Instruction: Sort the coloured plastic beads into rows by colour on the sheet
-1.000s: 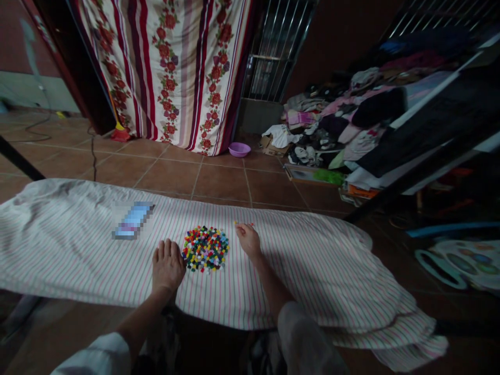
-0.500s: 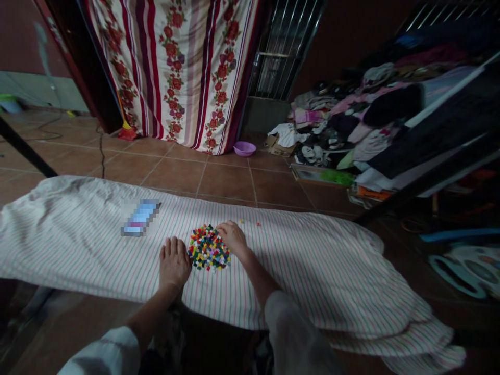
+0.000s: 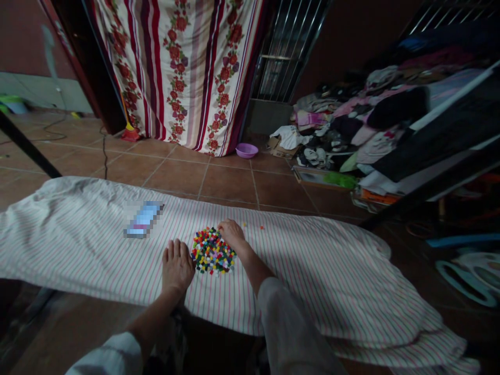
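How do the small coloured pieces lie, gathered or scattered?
Mostly gathered: the coloured pieces form one roundish patch on the striped cloth; two bits lie apart past the right hand.

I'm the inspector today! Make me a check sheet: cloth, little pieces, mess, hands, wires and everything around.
Surface: striped cloth, wrinkled at the left end.
Job's things: pile of colourful pieces; yellow bit and orange-red bit lie apart, to its right.
Clutter: pixelated flat object on the cloth; clothes heap beyond.
Hands: left hand palm down beside the pile; right hand at its far right edge, grip unclear.
Cables: dark cable on the floor.
Surroundings: flowered curtain, purple bowl.
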`<state>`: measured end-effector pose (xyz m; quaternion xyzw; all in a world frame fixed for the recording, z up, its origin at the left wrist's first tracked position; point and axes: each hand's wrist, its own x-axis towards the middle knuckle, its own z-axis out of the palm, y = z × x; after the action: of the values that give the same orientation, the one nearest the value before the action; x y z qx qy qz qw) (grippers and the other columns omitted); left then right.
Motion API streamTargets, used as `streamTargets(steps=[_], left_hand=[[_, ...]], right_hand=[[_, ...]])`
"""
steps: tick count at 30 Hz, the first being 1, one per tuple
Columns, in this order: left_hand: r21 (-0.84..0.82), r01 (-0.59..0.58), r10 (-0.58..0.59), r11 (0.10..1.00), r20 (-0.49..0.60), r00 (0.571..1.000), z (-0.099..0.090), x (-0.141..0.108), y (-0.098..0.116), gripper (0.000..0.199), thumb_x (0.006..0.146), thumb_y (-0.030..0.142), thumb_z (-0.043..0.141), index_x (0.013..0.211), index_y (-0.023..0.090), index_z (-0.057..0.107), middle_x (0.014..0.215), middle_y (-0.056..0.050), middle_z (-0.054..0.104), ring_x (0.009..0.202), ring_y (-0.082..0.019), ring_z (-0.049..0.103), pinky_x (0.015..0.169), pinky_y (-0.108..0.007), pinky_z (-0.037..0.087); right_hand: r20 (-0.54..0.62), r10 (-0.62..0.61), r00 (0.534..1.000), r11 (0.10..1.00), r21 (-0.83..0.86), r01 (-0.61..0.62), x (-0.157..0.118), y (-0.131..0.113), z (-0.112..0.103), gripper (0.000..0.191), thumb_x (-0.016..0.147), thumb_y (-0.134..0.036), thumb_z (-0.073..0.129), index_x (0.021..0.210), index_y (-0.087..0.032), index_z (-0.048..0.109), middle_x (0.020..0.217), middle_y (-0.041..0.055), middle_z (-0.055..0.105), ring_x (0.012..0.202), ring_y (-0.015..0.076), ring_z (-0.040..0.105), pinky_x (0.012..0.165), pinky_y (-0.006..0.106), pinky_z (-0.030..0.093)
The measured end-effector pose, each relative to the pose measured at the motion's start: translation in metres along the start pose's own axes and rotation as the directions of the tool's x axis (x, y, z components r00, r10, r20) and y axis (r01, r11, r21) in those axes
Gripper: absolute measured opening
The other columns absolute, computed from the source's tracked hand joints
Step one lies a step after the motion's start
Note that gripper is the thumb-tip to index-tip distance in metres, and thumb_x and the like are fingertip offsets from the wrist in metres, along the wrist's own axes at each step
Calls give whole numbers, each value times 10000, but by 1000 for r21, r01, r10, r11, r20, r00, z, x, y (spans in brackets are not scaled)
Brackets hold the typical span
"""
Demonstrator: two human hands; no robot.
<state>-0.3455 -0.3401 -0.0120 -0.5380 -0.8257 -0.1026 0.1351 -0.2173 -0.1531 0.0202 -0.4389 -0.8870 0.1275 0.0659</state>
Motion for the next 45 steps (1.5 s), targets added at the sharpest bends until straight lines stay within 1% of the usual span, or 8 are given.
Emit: streamTargets(steps=[6,11,16,20,24,29,34,45], left_hand=[[14,14,-14,1000,-5,1000,0,1,1,448,877,263,353,1233,62,537,1354,-197,506,1314,-353,389,1054,-473,317],[19,5,-5,1000,-16,1000,-2,1,1,443,872,259,360,1221,56,542,1344,-199,515,1303,-357,402,1047,-472,324],[13,14,-14,1000,-18,1000,-3,1,2,431,867,259,366,1205,65,552,1341,-197,518,1296,-348,413,1044,-472,327],[-1,15,-15,1000,-10,1000,-4,0,2,442,866,259,362,1214,60,546,1342,-204,515,1305,-348,402,1050,-476,319],[-21,17,-17,1000,-1,1000,-5,0,1,447,859,263,363,1213,63,549,1349,-206,510,1313,-347,393,1053,-478,315],[-58,25,-25,998,0,1000,-8,1,2,448,856,258,349,1205,66,553,1343,-216,512,1320,-340,388,1052,-488,314],[-44,24,-23,999,12,1000,-9,1,2,440,856,256,350,1192,64,559,1346,-209,511,1313,-340,396,1056,-481,311],[-8,19,-19,1000,9,1000,-9,1,2,424,865,252,338,1169,67,569,1335,-202,520,1293,-340,417,1046,-475,325]], right_hand=[[-90,-4,996,996,89,12,-12,5,2,178,876,-186,495,925,-217,663,965,43,661,946,155,556,818,241,377],[-155,11,988,982,186,18,-25,4,6,147,855,-157,500,914,-218,619,931,26,657,926,142,559,805,233,378],[-189,34,981,968,249,14,-35,7,10,139,842,-171,512,917,-232,611,905,13,654,888,137,569,791,226,393],[-232,86,969,946,324,-7,-45,15,12,157,839,-179,511,932,-235,625,929,8,658,863,126,588,784,220,414],[-272,192,943,927,366,-83,-61,29,11,167,843,-200,503,940,-220,637,919,17,671,821,129,609,759,225,433],[-324,287,901,919,357,-165,-89,50,9,182,825,-218,489,915,-208,647,871,25,676,775,142,614,724,235,441],[-337,306,890,928,315,-200,-107,62,9,172,821,-220,496,898,-190,647,846,31,663,752,140,596,710,227,422],[-344,286,894,948,239,-212,-106,59,13,159,857,-209,499,914,-199,647,871,29,651,793,137,584,712,225,388]])
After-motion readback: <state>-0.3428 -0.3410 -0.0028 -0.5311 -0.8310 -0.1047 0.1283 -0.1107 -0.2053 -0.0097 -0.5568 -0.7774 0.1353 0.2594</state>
